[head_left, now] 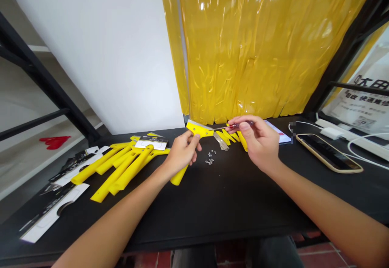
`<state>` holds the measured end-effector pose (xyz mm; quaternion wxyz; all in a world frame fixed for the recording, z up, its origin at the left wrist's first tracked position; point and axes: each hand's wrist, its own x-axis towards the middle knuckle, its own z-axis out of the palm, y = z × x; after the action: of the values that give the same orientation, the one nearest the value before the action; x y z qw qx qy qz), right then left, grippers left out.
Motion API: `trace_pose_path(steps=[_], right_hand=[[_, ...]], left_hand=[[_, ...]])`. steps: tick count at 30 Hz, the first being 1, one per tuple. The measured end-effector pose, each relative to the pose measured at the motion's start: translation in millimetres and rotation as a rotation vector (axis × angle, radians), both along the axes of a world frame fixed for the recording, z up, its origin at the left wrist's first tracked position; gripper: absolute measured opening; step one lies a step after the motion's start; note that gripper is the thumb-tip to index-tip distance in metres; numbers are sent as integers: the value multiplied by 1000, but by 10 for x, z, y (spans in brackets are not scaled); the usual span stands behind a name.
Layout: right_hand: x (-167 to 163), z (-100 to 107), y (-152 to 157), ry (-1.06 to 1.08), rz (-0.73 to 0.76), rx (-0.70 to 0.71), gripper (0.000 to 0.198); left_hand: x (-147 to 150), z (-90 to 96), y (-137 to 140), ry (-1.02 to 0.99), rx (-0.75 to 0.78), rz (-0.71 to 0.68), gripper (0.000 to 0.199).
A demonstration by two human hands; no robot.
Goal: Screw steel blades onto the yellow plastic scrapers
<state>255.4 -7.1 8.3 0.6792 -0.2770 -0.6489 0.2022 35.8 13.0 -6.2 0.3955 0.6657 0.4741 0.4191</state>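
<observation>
My left hand (184,149) is closed around the yellow handle of a scraper (199,129), whose wide head with a metal blade points up and away from me. In my right hand (258,140) is a screwdriver (245,125) with a dark red handle, gripped between thumb and fingers. Its thin shaft points left, and the tip meets the right end of the scraper head near a screw. Below the head, several small screws and nuts (209,160) lie loose on the black table. Metal blades (221,141) and yellow pieces (232,135) lie behind them.
Several yellow scrapers (121,166) are heaped at the left, with black-and-white cardboard packaging (54,211) beside them. On the right lie a phone (330,152), white cables and a power strip (349,134). A yellow plastic curtain (252,57) and a white panel (121,57) stand behind the table.
</observation>
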Motion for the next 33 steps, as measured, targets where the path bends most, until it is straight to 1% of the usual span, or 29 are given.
trace_pose_path(steps=[2, 4, 9, 14, 21, 24, 27, 28, 30, 33], right_hand=[[-8, -13, -12, -51, -2, 3, 16], [-6, -20, -19, -106, -26, 7, 17], [10, -19, -20, -145, -49, 29, 16], [4, -32, -12, -126, -1, 32, 13], [-2, -58, -4, -190, -17, 56, 13], [1, -59, -10, -256, -52, 89, 13], [20, -63, -4, -370, -152, 142, 14], [30, -66, 5, -420, -189, 137, 15], [54, -74, 36, -529, -244, 66, 17], [86, -96, 108, -672, -292, -91, 21]], left_hand=[[30, 17, -18, -120, -116, -34, 32], [54, 47, -39, -195, -208, -47, 35], [71, 107, -67, -272, -316, -53, 36], [71, 101, -70, -257, -338, -73, 34], [84, 103, -86, -273, -336, -54, 32], [104, 109, -104, -273, -317, -62, 34], [137, 82, -122, -255, -272, -64, 36], [149, 64, -123, -254, -263, -56, 36], [167, 16, -115, -262, -263, -29, 34], [175, -74, -71, -285, -293, -4, 31]])
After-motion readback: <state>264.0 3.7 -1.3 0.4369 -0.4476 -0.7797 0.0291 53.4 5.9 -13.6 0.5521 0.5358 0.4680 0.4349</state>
